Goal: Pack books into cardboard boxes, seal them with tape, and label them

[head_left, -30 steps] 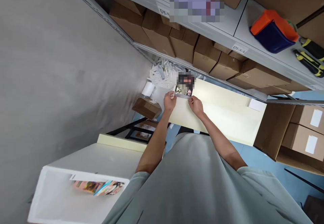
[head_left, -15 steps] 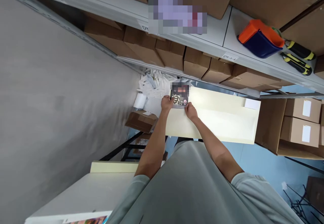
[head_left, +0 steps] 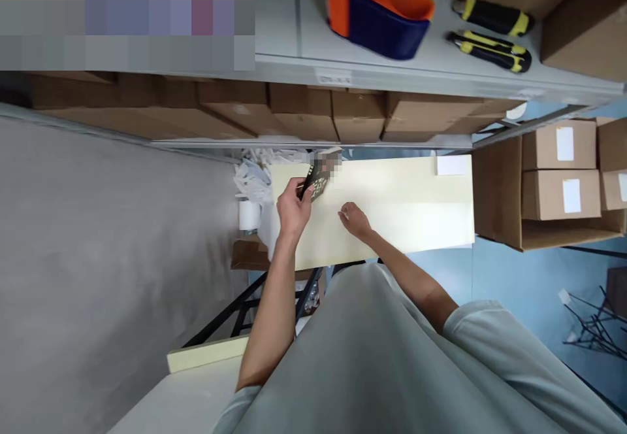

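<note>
Turned aslant and away from the right hand (head_left: 356, 220), the pack (head_left: 321, 185) sits in the left hand (head_left: 294, 206) alone, over the table's (head_left: 416, 212) left end; the earlier frame shows both hands on it. Handling thus appears one-handed. Left thumb and fingers pinch its near end; right fingers curl inward, apparently empty, whether tips meet being unclear. Count: one pack, one white block (head_left: 450, 165), one roll (head_left: 249, 215), one orange-and-blue holder (head_left: 386, 25), two cutters (head_left: 490, 51).
</note>
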{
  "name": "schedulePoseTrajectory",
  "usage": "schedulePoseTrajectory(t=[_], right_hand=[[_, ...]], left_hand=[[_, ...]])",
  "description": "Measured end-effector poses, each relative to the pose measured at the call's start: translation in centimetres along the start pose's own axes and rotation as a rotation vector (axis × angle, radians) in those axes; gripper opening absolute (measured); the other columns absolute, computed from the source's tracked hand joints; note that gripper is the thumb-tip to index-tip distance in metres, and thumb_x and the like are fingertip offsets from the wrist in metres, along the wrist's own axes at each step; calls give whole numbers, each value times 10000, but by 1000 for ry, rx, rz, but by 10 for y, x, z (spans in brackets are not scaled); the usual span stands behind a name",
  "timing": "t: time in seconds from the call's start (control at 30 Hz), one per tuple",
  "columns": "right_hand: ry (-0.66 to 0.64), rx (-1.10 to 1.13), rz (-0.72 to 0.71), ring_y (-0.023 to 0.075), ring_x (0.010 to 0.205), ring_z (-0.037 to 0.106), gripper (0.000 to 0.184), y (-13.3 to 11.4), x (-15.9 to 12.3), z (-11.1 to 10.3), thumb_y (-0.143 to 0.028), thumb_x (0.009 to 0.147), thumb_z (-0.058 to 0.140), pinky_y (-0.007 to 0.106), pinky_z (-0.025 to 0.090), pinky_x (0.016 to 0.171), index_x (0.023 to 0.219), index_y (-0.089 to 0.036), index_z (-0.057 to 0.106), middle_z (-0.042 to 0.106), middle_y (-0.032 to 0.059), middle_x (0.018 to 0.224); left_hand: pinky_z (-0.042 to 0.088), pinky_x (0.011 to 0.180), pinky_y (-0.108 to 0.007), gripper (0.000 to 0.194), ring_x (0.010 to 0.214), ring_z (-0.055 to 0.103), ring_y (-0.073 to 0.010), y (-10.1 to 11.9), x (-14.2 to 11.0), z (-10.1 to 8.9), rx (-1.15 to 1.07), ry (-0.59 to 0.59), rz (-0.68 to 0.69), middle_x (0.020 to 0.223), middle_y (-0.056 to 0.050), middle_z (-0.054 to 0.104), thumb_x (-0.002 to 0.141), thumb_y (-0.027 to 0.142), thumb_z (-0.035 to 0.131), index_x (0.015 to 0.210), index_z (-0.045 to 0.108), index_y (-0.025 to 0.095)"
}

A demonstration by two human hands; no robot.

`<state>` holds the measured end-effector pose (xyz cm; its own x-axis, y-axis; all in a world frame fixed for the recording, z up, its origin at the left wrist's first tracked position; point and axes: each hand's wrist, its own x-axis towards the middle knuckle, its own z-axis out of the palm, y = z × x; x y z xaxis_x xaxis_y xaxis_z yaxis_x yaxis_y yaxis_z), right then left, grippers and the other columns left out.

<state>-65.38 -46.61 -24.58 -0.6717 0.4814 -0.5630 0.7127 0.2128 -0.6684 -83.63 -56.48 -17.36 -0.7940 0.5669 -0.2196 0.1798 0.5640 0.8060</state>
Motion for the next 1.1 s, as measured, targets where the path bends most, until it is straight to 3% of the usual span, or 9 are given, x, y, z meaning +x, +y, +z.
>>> schedulePoseTrajectory(t=[0.13, 0.23, 0.3, 0.43, 0.5, 0.6, 0.7, 0.83, 1.1], right_hand=[[180, 410, 104, 233, 1011, 742, 374, 75, -56, -83, -533, 1097, 437, 373, 613, 908, 1097, -233, 659, 773, 100, 1103], [263, 680, 167, 261, 1016, 760, 673, 128, -108, -147, -762, 1072, 311, 387, 621, 873, 1132, -226, 713, 792, 106, 1068], [281, 741, 176, 263, 972, 754, 682, 162, -140, -181, -824, 1016, 412, 383, 620, 850, 1131, -229, 724, 786, 84, 1007], [376, 694, 231, 229, 832, 706, 569, 232, -181, -219, -723, 852, 719, 354, 607, 747, 1116, -222, 672, 747, 42, 907], [434, 647, 276, 229, 825, 699, 516, 267, -190, -230, -679, 855, 685, 361, 608, 738, 1084, -218, 649, 743, 44, 897], [511, 549, 315, 248, 885, 715, 446, 311, -196, -243, -615, 883, 620, 384, 614, 786, 1076, -214, 652, 766, 67, 963], [565, 456, 325, 259, 958, 729, 389, 339, -196, -254, -535, 911, 591, 398, 609, 873, 1117, -216, 677, 789, 82, 1058], [593, 406, 376, 254, 976, 737, 341, 357, -191, -260, -447, 941, 582, 388, 598, 927, 1157, -211, 700, 806, 88, 1102], [612, 265, 408, 280, 1033, 708, 303, 370, -189, -261, -359, 981, 595, 413, 570, 1004, 1189, -190, 737, 771, 132, 1164]], left_hand=[[618, 893, -332, 371, 1058, 746, -236, 51, -63, 62, -247, -118, -104, 1117, -76, 775, 1005, 563, 635, 1200, 652, 248], [639, 911, -374, 454, 1071, 757, -239, 78, -111, 133, -403, -331, -258, 1155, -91, 790, 989, 660, 620, 1193, 671, 258], [636, 946, -392, 523, 1074, 762, -241, 90, -139, 188, -478, -463, -325, 1167, -100, 799, 942, 708, 661, 1184, 682, 245], [625, 949, -391, 560, 1054, 767, -243, 103, -180, 291, -482, -627, -388, 1126, -101, 810, 893, 717, 705, 1139, 683, 214], [623, 921, -380, 485, 1035, 765, -244, 106, -191, 333, -407, -668, -377, 1088, -89, 812, 917, 670, 693, 1075, 692, 212], [606, 913, -382, 303, 990, 759, -253, 110, -197, 381, -206, -682, -285, 1020, -70, 811, 953, 522, 685, 963, 702, 220], [583, 906, -385, 160, 951, 753, -265, 114, -195, 411, 16, -671, -163, 978, -66, 802, 958, 376, 661, 886, 682, 235], [562, 830, -378, 134, 914, 750, -290, 120, -190, 433, 233, -695, -70, 943, -81, 793, 962, 314, 638, 846, 657, 251], [573, 874, -432, 110, 932, 724, -335, 129, -186, 439, 404, -736, 188, 961, -126, 754, 996, 329, 630, 960, 698, 251]])
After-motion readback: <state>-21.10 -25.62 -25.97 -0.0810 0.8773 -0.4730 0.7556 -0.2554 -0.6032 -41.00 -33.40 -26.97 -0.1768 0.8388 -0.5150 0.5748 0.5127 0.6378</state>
